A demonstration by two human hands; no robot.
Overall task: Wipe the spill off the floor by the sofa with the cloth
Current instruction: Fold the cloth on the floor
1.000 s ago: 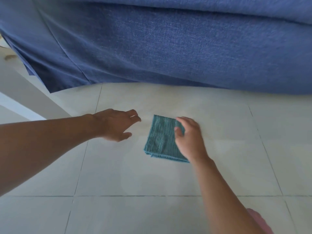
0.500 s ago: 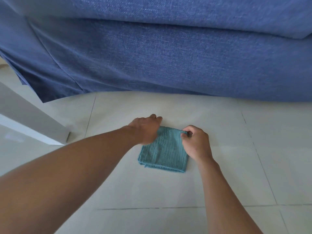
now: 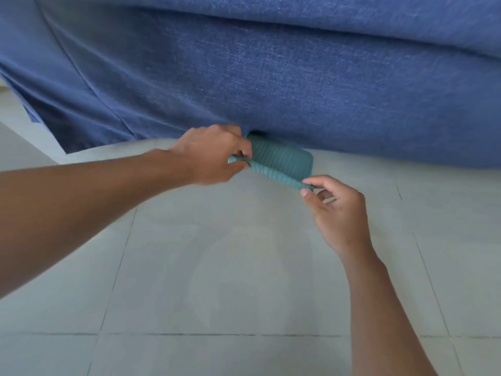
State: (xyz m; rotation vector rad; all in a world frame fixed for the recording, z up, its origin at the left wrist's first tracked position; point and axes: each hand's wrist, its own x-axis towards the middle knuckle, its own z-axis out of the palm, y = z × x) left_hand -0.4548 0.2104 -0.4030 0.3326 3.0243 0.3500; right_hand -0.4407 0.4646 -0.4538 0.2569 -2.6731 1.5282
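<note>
**Teal cloth held at both ends by the sofa's foot**

Teal and ribbed, the cloth (image 3: 282, 158) is held just in front of the lower edge of the blue sofa (image 3: 298, 77), at the spot where the fabric front meets the pale tiled floor (image 3: 230, 253). Its near edge is rolled into a tight cord that runs slantwise from upper left to lower right. Behind that roll the rest of the cloth spreads as a flat panel, its far edge reaching the sofa's hem; whether it touches the fabric cannot be told.

The left hand (image 3: 211, 156) is closed on the left end of the roll, thumb and fingers pinched around it, with a short stub of cloth showing past the thumb. The right hand (image 3: 336, 210) pinches the right end between the thumb and forefinger, the other fingers loosely curled below it. Both forearms are bare and reach in from the near side.

The floor shows dark grout lines between large tiles. No clear wet patch can be made out on the tiles. At far left a strip of pale floor shows beyond the sofa's corner.
</note>
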